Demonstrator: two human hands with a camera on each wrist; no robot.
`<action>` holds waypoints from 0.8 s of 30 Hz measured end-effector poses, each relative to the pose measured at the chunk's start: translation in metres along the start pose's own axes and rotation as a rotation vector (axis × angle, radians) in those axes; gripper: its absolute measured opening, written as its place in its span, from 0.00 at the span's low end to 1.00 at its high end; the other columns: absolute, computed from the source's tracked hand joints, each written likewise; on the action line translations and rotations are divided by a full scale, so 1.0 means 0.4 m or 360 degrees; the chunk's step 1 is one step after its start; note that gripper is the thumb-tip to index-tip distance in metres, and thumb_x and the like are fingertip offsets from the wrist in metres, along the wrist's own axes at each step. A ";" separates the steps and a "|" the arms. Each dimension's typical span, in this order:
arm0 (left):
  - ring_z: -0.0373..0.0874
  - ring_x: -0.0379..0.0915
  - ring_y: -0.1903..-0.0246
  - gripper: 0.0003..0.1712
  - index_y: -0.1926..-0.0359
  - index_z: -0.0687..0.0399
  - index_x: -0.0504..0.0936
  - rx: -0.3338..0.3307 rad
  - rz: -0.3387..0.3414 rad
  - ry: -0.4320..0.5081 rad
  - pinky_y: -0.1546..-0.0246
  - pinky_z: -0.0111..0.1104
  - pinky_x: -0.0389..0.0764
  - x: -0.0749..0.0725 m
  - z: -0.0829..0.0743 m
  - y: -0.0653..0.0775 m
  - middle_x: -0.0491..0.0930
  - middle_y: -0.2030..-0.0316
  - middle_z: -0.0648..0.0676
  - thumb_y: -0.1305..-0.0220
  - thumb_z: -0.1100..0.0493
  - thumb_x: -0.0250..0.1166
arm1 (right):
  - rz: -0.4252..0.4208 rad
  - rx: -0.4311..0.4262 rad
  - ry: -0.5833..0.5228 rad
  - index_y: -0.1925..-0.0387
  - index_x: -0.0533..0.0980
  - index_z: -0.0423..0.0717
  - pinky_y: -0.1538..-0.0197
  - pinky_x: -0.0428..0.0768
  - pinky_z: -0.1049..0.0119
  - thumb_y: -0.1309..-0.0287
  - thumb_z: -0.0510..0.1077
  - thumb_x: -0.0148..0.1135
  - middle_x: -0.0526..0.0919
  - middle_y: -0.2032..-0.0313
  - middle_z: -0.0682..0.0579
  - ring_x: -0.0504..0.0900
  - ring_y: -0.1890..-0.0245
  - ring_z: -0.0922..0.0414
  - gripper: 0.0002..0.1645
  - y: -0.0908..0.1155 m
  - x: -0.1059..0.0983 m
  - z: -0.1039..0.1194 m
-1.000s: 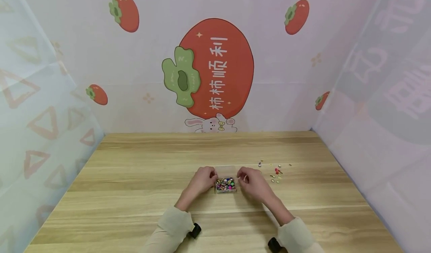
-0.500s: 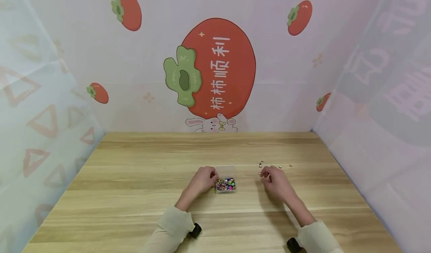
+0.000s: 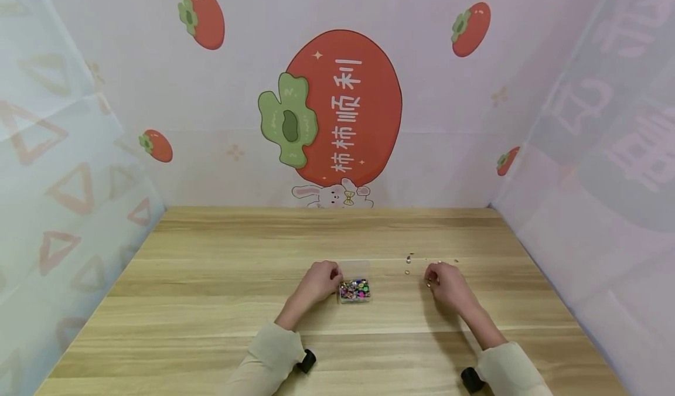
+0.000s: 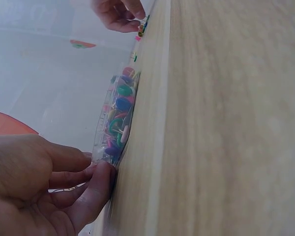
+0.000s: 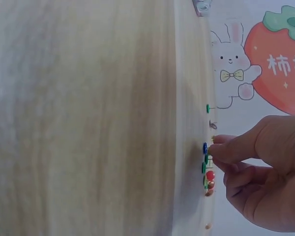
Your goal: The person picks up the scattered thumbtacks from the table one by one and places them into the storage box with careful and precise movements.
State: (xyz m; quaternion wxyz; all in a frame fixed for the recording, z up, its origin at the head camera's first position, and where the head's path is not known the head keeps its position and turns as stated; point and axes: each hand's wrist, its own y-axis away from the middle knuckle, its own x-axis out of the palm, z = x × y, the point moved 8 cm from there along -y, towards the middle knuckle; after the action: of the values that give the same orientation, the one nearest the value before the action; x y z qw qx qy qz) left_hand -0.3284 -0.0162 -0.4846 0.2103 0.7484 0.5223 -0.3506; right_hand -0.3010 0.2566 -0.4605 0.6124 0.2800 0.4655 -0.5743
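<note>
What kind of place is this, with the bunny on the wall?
Probably a small booth set up for handwork: a wood-grain table, printed sheets on three sides, and a clear box of colourful tacks.

Bright, diffuse light fills the head view, washing the wall [image 3: 31, 79] pale toward ten o'clock. A soft shadow [image 3: 442, 323] darkens the surface [image 3: 237, 238] at five o'clock. Both wrist views are hazier; the right one shows bluish sheen [image 5: 14, 98] at nine o'clock, blurred grain, and shade [image 5: 189, 167] beside the right fingers [image 5: 233, 147].
</note>
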 end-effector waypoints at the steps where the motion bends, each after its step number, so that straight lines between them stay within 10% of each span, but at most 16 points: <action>1: 0.38 0.65 0.79 0.09 0.70 0.57 0.83 0.0005 -0.0003 -0.0004 0.78 0.27 0.67 0.000 -0.001 0.000 0.77 0.78 0.48 0.32 0.63 0.61 | 0.0007 0.0016 0.0003 0.75 0.80 0.42 0.66 0.74 0.63 0.54 0.23 0.64 0.80 0.75 0.51 0.74 0.72 0.58 0.12 0.000 0.002 -0.003; 24: 0.38 0.65 0.80 0.10 0.71 0.56 0.82 -0.0016 0.0011 0.0008 0.78 0.27 0.66 -0.001 -0.006 0.002 0.76 0.79 0.48 0.31 0.62 0.60 | 0.0030 0.0011 -0.0071 0.78 0.72 0.46 0.71 0.68 0.69 0.54 0.27 0.58 0.72 0.80 0.55 0.68 0.77 0.60 0.12 0.004 0.012 0.017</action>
State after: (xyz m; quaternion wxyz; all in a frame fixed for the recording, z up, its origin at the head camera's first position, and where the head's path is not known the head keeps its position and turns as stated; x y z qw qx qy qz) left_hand -0.3269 -0.0151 -0.4829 0.2139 0.7499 0.5220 -0.3455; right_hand -0.2980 0.2489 -0.4622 0.6269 0.2737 0.4472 -0.5763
